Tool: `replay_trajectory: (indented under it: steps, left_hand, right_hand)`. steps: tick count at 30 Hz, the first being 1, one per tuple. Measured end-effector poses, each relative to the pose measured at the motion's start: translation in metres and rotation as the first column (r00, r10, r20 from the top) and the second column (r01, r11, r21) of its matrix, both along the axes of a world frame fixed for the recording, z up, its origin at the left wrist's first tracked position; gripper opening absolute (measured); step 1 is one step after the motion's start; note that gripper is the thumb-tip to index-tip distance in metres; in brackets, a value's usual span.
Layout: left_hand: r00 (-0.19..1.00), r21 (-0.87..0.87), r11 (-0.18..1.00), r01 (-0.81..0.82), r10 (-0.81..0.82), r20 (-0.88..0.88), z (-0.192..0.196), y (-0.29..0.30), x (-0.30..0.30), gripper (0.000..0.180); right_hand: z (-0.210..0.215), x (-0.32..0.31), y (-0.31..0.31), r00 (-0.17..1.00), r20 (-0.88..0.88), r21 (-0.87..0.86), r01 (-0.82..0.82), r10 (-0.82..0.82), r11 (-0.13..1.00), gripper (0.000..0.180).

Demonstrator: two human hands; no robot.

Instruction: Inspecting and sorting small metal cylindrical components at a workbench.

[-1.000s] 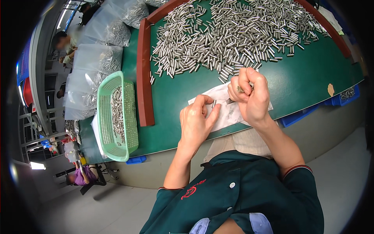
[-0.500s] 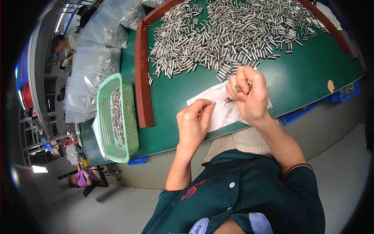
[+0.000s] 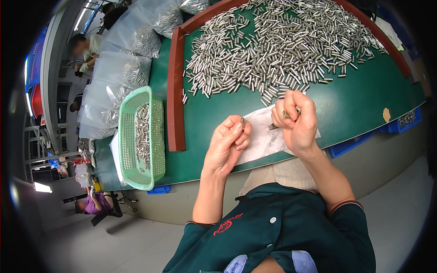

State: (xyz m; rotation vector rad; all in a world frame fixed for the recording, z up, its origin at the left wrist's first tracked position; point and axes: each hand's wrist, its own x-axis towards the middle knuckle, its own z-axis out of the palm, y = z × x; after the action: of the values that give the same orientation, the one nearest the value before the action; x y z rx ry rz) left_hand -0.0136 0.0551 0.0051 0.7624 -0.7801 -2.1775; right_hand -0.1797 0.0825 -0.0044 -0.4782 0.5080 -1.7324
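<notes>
Between the thumb and fingers of my left hand (image 3: 225, 148) is a small metal pin (image 3: 242, 122), tilted nearly upright. My right hand (image 3: 298, 126) is closed around a small tool with a dark flat blade (image 3: 272, 127) sticking out toward my left hand; its handle is mostly hidden in the fist. Below both hands a stained white cloth (image 3: 260, 146) lies at the front edge of the green table (image 3: 350, 102). A wide heap of shiny metal pins (image 3: 291, 50) spreads just beyond my hands.
A red-brown wooden rail (image 3: 176, 95) borders the heap on the left. Beyond it stands a green plastic basket (image 3: 160, 132) partly filled with pins. Clear bags (image 3: 98, 107) of metal parts line the far left. Blue trays (image 3: 348, 144) sit below the table edge. Other people are in the left background.
My left hand has turned and lifted the pin from near the blade to a more upright position. My right hand keeps its grip on the tool. The whole view has shifted slightly.
</notes>
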Motion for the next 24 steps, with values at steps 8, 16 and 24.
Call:
replay_trajectory:
  steps: [8, 16, 24]
  left_hand:
    - [0.988, 0.036, 0.99, -0.134, 0.13, 0.079, 0.008, -0.001, -0.007, 0.025]
    - [0.457, -0.781, 0.558, 0.28, 0.638, 0.619, 0.004, -0.046, -0.015, 0.014]
    - [0.277, -0.748, 0.323, 0.58, 0.786, 0.553, -0.009, -0.067, -0.034, 0.009]
  right_hand:
    - [0.001, 0.001, -0.002, 1.0, 0.026, 0.024, 0.011, -0.012, 1.0, 0.037]
    - [0.003, 0.001, -0.002, 1.0, 0.013, 0.025, 0.019, -0.019, 0.999, 0.036]
    - [0.003, 0.002, -0.001, 1.0, 0.016, 0.029, 0.013, -0.013, 0.999, 0.036]
